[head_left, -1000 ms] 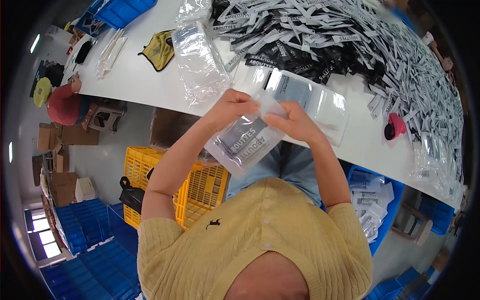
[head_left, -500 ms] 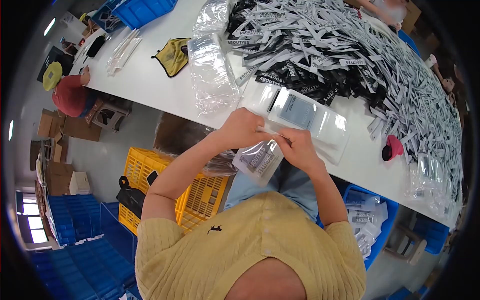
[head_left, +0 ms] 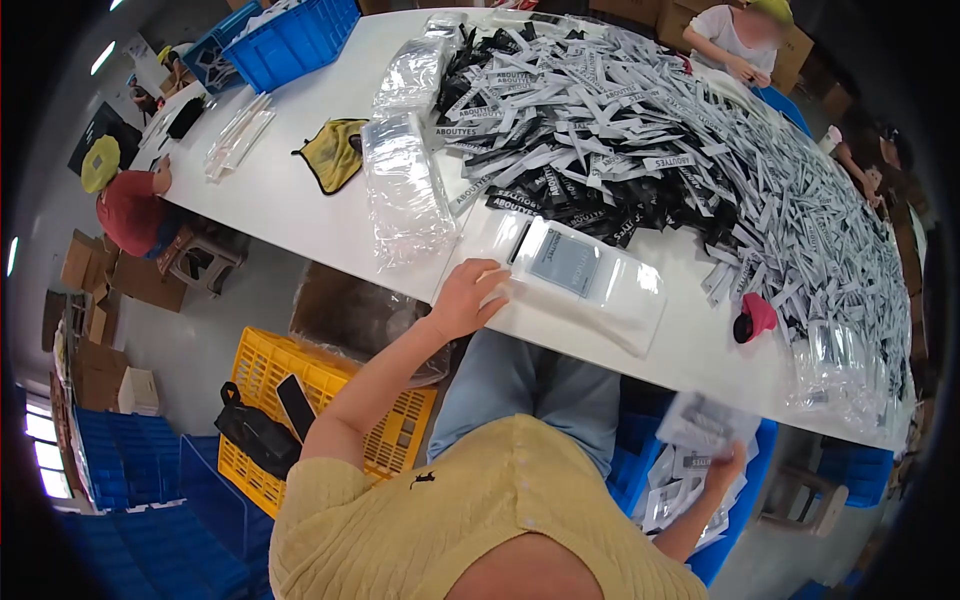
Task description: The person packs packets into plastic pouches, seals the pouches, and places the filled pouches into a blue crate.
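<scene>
My left hand (head_left: 468,299) rests at the table's front edge with its fingers apart, beside a stack of clear plastic bags (head_left: 620,300). On that stack lie grey-blue panels with printed lettering. Low on the right, my right hand (head_left: 728,468) is closed on a printed plastic bag (head_left: 705,424), slightly smeared by motion, above a blue bin (head_left: 765,450). Similar packed bags (head_left: 670,492) fill the bin. Behind the stack spreads a large heap of white and black strips (head_left: 600,130) lettered ABOUTYES.
More clear bags (head_left: 405,190) and a yellow-black pouch (head_left: 333,155) lie left on the white table (head_left: 270,190). A pink item (head_left: 757,317) sits right. Yellow crates (head_left: 265,365) stand below left, holding a black bag (head_left: 255,432). Other people (head_left: 135,205) work around the table.
My right hand has moved from the stack down to the right with the printed bag, over the blue bin. My left hand has let go and shifted slightly left and down.
</scene>
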Action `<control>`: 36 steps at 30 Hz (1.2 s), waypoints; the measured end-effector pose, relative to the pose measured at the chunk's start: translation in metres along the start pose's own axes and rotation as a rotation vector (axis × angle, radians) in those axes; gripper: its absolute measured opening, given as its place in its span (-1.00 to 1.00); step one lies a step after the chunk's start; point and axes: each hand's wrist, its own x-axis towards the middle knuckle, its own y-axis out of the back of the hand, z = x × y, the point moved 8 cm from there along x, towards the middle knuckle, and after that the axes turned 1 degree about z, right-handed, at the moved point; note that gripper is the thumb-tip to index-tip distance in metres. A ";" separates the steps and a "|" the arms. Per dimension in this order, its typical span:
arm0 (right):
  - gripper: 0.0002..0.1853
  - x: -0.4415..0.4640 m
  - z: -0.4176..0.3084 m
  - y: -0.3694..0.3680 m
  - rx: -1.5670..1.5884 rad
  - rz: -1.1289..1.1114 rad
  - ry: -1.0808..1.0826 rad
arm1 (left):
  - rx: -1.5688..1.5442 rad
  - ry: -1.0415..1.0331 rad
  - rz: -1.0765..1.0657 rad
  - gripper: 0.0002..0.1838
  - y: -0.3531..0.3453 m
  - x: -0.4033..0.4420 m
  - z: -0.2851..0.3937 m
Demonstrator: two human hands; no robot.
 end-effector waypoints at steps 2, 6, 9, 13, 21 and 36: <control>-0.72 -0.036 -0.007 0.067 -0.520 0.276 0.016 | 0.049 -0.022 0.007 -0.55 -0.004 -0.005 0.000; -0.58 -0.088 -0.025 0.087 -1.672 0.508 0.168 | 0.083 0.017 -0.009 -0.47 -0.009 -0.011 -0.001; -0.51 -0.099 -0.052 0.041 -1.661 0.697 0.432 | 0.091 0.042 0.007 -0.46 -0.010 -0.011 -0.003; -0.57 -0.064 -0.099 -0.121 -1.168 0.388 0.803 | 0.106 0.053 0.011 -0.45 -0.013 -0.012 -0.003; -0.79 -0.094 -0.087 -0.547 -0.827 -0.814 1.248 | 0.121 0.057 0.046 -0.44 -0.009 -0.011 -0.003; -0.83 -0.094 -0.079 -0.670 -0.808 -0.774 1.586 | 0.083 0.035 0.062 -0.52 -0.005 -0.006 -0.009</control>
